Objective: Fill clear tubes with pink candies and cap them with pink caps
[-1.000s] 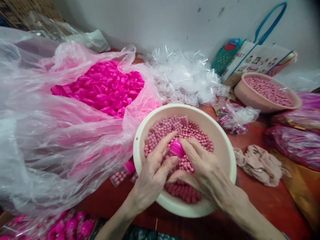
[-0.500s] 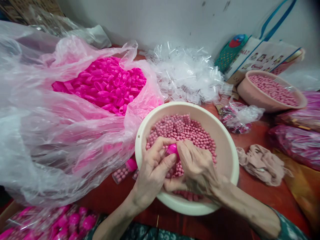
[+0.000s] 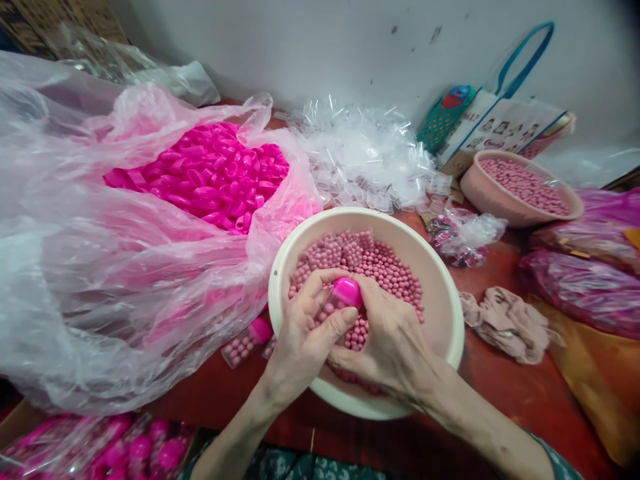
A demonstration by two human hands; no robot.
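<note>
A cream bowl full of small pink beads sits in front of me. Both hands meet over it. My left hand holds a small clear container of beads, mostly hidden by the fingers. My right hand grips the bright pink cap on top of that container. A filled container with a pink cap lies on the red table just left of the bowl.
A big plastic bag of bright pink caps lies at the left. Behind the bowl is a pile of clear containers. A second bowl of beads, a printed bag, a beige cloth and packed bags are at the right.
The hands have drawn closer together around the capped container, with the right fingers curled tighter over the pink cap. The view has shifted slightly.
</note>
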